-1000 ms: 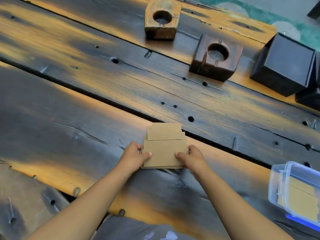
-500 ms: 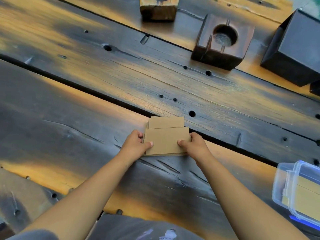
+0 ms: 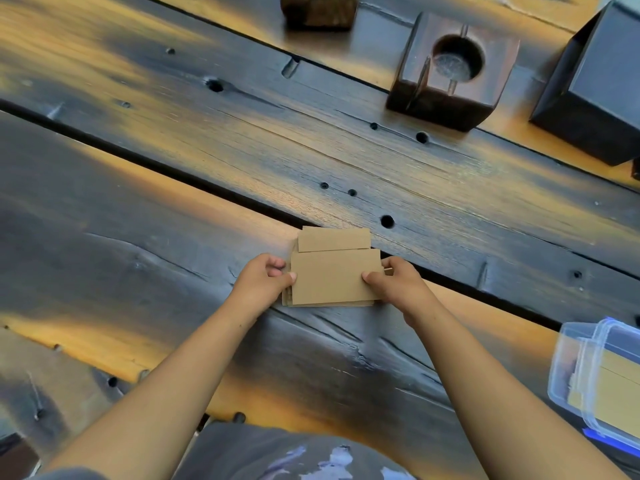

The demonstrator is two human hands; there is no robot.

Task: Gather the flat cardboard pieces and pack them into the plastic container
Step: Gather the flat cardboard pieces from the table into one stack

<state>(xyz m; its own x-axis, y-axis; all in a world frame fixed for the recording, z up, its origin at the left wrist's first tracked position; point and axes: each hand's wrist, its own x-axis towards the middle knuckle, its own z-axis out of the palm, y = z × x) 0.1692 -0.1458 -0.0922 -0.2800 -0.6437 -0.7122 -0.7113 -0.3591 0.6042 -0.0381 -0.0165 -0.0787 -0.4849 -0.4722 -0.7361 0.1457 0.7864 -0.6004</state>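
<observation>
A small stack of flat brown cardboard pieces [image 3: 332,271] lies on the dark wooden table [image 3: 138,209], its sheets slightly out of line, with a narrower strip showing at the far edge. My left hand [image 3: 261,282] grips the stack's left edge, thumb on top. My right hand [image 3: 394,284] grips its right edge the same way. The clear plastic container [image 3: 571,375] with a blue-trimmed lid sits at the right edge of the view, with cardboard visible inside it.
A dark wooden block with a round hole [image 3: 453,67] stands at the far side, a lighter wooden block [image 3: 318,10] to its left and a black box [image 3: 595,84] to its right. A long gap between planks runs diagonally just behind the stack.
Both hands have kept their grip on the stack's two sides. The view has tilted down, so the far blocks and the container sit nearer the frame edges.
</observation>
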